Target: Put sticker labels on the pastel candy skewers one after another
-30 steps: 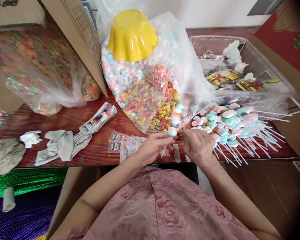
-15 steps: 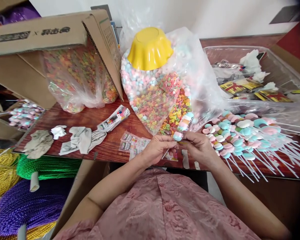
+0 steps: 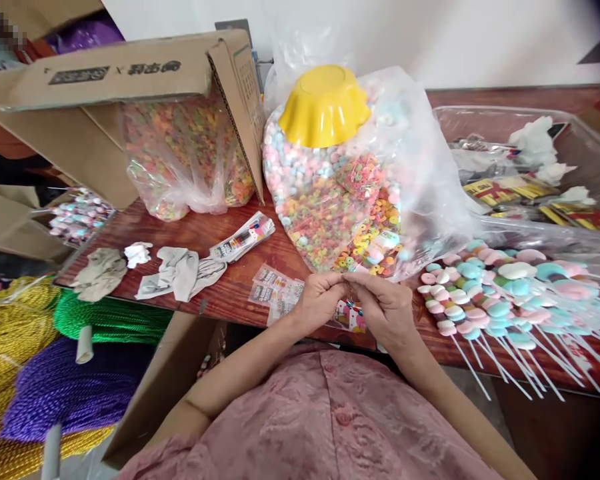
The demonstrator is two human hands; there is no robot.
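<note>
My left hand (image 3: 321,301) and my right hand (image 3: 387,305) meet at the front edge of the table, thumbs and forefingers pinched together. What the fingertips hold is too small to make out. Small shiny blue bits (image 3: 351,305) show between the hands, over a printed packet (image 3: 349,319). Just beyond my fingers lies a clear bag of colourful gummy rings (image 3: 325,230), with pastel marshmallows (image 3: 380,248) by its near end. To the right of my right hand is a pile of marshmallow skewers (image 3: 500,287) on white sticks.
A yellow scalloped bowl (image 3: 325,107) sits upside down on a big marshmallow bag (image 3: 280,150). An open carton (image 3: 145,67) holds more gummy rings. Printed sachets (image 3: 275,288), gloves (image 3: 183,270), a clear bin (image 3: 525,113) and coiled cords (image 3: 75,387) surround the workspace.
The view has shifted, moving the scene rightward. The pastel marshmallow piece and thin stick at my fingertips are no longer visible there. My fingertips have come closer together.
</note>
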